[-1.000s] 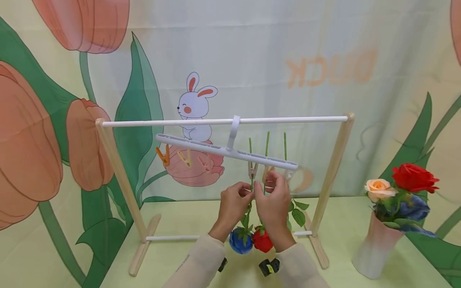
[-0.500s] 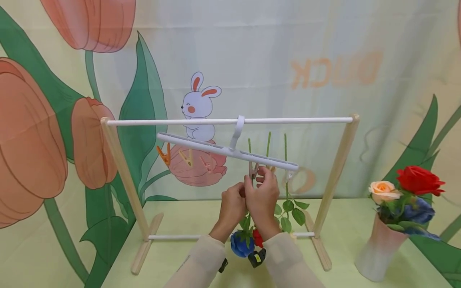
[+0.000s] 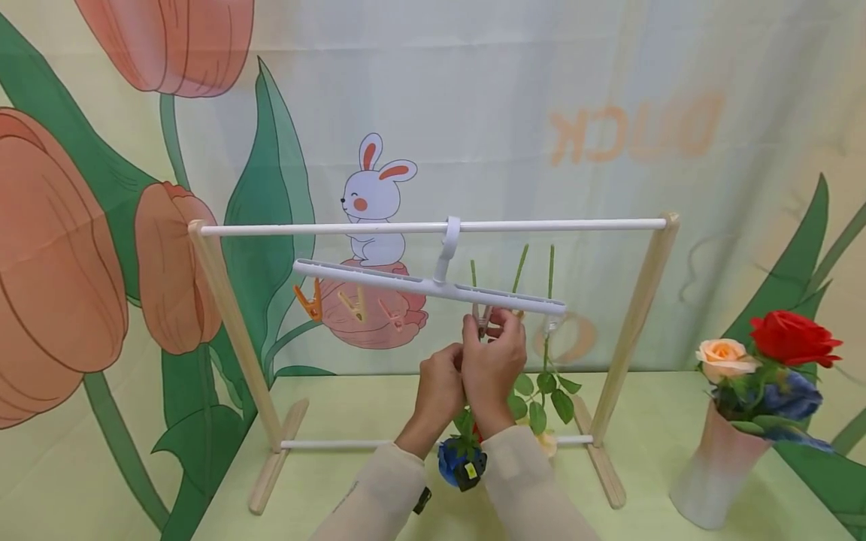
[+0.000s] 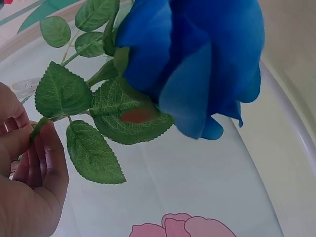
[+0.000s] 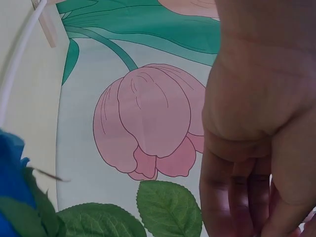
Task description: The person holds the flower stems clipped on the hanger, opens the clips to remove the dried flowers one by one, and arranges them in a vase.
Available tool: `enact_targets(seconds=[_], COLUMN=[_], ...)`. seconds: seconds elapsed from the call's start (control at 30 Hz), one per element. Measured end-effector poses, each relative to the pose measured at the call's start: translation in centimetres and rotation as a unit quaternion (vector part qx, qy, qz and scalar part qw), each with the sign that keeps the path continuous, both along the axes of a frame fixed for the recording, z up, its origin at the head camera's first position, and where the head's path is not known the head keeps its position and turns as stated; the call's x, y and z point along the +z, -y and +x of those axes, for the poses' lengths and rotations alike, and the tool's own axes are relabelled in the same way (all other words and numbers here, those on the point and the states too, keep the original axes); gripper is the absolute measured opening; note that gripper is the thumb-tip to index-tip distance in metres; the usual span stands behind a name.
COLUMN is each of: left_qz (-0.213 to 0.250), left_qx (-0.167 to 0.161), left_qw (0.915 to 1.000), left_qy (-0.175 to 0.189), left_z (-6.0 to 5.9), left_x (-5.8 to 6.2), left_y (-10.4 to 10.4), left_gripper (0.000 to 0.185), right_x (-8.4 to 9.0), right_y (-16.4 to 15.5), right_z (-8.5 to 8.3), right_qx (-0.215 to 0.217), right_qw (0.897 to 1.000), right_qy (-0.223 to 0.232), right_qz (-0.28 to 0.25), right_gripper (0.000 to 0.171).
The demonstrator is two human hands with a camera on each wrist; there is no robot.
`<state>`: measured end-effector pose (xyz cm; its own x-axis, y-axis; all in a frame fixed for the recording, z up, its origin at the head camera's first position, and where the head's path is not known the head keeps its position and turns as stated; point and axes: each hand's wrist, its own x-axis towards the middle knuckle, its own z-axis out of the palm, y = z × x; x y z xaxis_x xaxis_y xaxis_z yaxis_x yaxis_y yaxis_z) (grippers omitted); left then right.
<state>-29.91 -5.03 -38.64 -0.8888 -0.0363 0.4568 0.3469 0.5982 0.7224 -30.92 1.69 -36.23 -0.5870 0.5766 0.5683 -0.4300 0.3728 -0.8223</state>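
Observation:
A white clip hanger (image 3: pixel 406 282) hangs from the white rod (image 3: pixel 325 228) of a wooden rack. Three rose stems (image 3: pixel 551 263) stick up through its right half, flowers down. My left hand (image 3: pixel 446 368) pinches the stem of the blue rose (image 3: pixel 446 460) just below the hanger; in the left wrist view the blue rose (image 4: pixel 197 64) fills the top and my left hand (image 4: pixel 27 173) pinches its green stem. My right hand (image 3: pixel 489 330) pinches the peg (image 3: pixel 482 317) that clamps this stem. The right wrist view shows my right hand (image 5: pixel 261 148) close up. My right sleeve hides most of the red rose.
Three empty pegs (image 3: pixel 352 304) hang on the hanger's left half. A pale rose (image 3: pixel 545 443) dangles from the rightmost stem. A pink vase (image 3: pixel 710 473) with red, peach and blue roses stands at the right on the green table. A printed cloth backdrop rises close behind the rack.
My right hand has shifted left, from the middle peg to the peg of the blue rose's stem. The hanger's right end has risen and it hangs more level. The red rose slipped behind my sleeve.

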Motion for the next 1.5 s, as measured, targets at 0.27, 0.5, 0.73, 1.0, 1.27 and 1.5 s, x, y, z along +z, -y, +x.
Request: enact_targets(seconds=[0.27,0.5,0.73,1.0,1.27,1.5], left_qz=[0.008,0.013,0.022,0.022,0.032,0.059], left_qx=[-0.006,-0.008,-0.015,-0.011,-0.002,-0.006], left_qw=[0.9998,0.9996,0.9993,0.9994,0.999,0.9972], left_qy=[0.015,0.022,0.025,0.023,0.03,0.045], left_z=[0.16,0.2,0.32,0.38,0.27,0.49], left_x=[0.1,0.15,0.22,0.08,-0.39,-0.71], left_y=[0.03,0.13,0.11,0.07,0.14,0.43], left_gripper=[0.012,0.012,0.012,0.012,0.011,0.01], right_x=[0.0,0.16,0.22,0.33,0.15,-0.04], right_y=[0.2,0.1,0.01,0.0,-0.07,-0.24], right_z=[-0.51,-0.55,-0.61,-0.52,-0.57,-0.58], right_qx=[-0.027,-0.028,-0.039,-0.037,-0.033,-0.04], right_qw=[0.999,0.999,0.999,0.999,0.999,0.999], right_qy=[-0.023,-0.022,-0.021,-0.013,-0.019,-0.025], right_qz=[-0.02,-0.019,-0.015,-0.014,-0.003,0.004], right_gripper=[0.027,0.024,0.023,0.024,0.022,0.023])
